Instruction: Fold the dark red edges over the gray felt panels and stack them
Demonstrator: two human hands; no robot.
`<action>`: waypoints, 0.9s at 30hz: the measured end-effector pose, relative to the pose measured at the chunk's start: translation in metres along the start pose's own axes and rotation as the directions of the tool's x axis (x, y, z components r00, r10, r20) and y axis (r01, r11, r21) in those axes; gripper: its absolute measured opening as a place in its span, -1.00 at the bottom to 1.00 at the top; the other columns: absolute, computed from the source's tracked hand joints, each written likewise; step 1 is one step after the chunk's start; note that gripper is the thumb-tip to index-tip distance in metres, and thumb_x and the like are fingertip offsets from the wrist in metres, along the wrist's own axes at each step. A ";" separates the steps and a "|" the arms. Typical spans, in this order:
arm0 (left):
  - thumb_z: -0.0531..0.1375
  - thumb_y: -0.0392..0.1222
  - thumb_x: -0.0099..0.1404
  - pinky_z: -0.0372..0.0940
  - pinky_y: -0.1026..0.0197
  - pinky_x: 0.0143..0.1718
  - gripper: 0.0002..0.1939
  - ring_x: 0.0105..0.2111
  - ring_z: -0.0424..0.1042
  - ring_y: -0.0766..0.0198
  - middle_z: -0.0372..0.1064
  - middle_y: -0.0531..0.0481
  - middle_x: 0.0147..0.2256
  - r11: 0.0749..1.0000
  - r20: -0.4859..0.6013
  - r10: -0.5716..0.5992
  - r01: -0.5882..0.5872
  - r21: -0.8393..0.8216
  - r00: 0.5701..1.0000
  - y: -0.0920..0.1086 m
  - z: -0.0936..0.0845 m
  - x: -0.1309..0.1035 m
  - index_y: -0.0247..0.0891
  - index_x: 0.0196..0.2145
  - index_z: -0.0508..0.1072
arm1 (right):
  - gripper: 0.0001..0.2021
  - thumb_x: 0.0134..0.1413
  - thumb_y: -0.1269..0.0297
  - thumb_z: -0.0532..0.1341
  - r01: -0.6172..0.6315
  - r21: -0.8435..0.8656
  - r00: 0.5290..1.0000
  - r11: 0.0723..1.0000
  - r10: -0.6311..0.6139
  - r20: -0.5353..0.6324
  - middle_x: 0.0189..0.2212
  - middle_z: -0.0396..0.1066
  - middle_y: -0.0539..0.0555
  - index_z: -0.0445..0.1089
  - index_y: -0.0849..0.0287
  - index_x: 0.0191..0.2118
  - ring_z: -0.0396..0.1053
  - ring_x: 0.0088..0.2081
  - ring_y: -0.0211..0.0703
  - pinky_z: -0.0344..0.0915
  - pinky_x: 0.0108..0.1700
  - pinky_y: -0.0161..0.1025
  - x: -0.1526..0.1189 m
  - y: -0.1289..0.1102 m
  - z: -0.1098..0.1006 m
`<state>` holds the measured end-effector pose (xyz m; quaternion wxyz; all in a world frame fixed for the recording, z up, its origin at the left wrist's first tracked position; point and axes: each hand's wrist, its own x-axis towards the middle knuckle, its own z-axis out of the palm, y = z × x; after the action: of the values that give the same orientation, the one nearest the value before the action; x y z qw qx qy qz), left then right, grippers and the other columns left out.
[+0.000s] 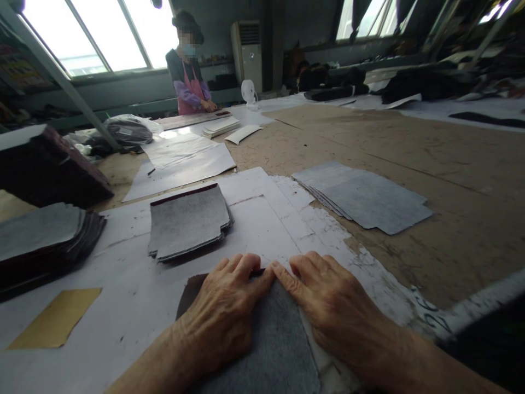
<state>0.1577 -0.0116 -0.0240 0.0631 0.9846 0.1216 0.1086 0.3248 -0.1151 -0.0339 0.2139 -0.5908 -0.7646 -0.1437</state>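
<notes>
Both hands are at the far edge of a grey felt-like sheet (281, 345) with a dark strip along that edge, lying on the white-covered table near me. My left hand (227, 306) presses on the edge with curled fingers, its thumb pointing right. My right hand (332, 298) grips the same edge from the right, fingers bent. The two thumbs meet at the middle of the edge; the fingertips are partly hidden. Just beyond lies a small stack of grey pieces (188, 227) with a dark red far edge. More loose grey sheets (365, 191) fan out at the right.
At the left are a thick stack of grey pieces (39, 230), a tan card (57, 318) and a big dark block (53, 164). White sheets (184, 169) lie farther back. A co-worker (191, 82) in a pink apron stands across the table, near a white fan (248, 93).
</notes>
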 end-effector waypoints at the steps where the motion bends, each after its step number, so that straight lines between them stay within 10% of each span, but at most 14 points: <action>1: 0.03 -0.43 0.02 0.23 0.00 -0.21 -0.41 -0.24 0.17 0.14 0.14 -0.15 -0.13 1.000 -0.026 0.000 0.000 0.011 1.000 0.000 0.000 0.000 -0.28 0.06 0.17 | -0.59 -0.05 0.63 -0.04 0.018 -0.041 1.000 0.999 -0.018 0.013 -0.33 0.31 0.18 0.33 0.36 -0.07 0.21 -0.32 -0.06 0.22 -0.31 -0.12 0.000 -0.001 0.000; 6: -0.01 -0.45 0.16 0.16 -0.04 -0.15 -0.57 -0.19 0.19 0.11 0.20 -0.20 -0.11 0.989 -0.213 -0.021 0.052 0.137 0.977 -0.001 -0.006 -0.010 -0.38 0.02 0.23 | -0.59 -0.05 0.63 0.00 0.040 -0.133 0.999 0.990 -0.036 0.035 -0.28 0.32 0.16 0.32 0.35 -0.05 0.21 -0.28 -0.03 0.23 -0.27 -0.08 -0.003 -0.003 0.003; 20: 0.05 -0.37 0.22 0.16 -0.01 -0.19 -0.68 -0.20 0.25 0.18 0.26 -0.09 -0.19 0.996 -0.231 -0.067 0.053 -0.065 0.971 -0.051 -0.021 -0.039 -0.23 -0.06 0.33 | -0.62 0.01 0.66 -0.09 0.146 -0.129 0.988 0.981 -0.151 -0.028 -0.29 0.34 0.18 0.37 0.33 -0.15 0.26 -0.28 -0.08 0.30 -0.28 -0.15 0.004 0.001 0.002; 27: 0.00 -0.46 0.22 0.22 0.16 -0.29 -0.71 -0.33 0.25 0.31 0.30 -0.05 -0.33 0.985 -0.291 -0.019 -0.031 -0.167 0.957 -0.062 -0.019 -0.050 -0.27 -0.19 0.42 | -0.70 0.14 0.42 -0.03 -0.011 0.107 0.998 0.994 0.017 -0.059 -0.28 0.39 0.08 0.41 0.12 -0.15 0.36 -0.27 -0.19 0.37 -0.31 -0.29 0.003 0.029 -0.003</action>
<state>0.0919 0.0374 -0.0251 0.1278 0.9492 0.1168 0.2626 0.3531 -0.1066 -0.0309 0.2688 -0.5794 -0.7602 -0.1188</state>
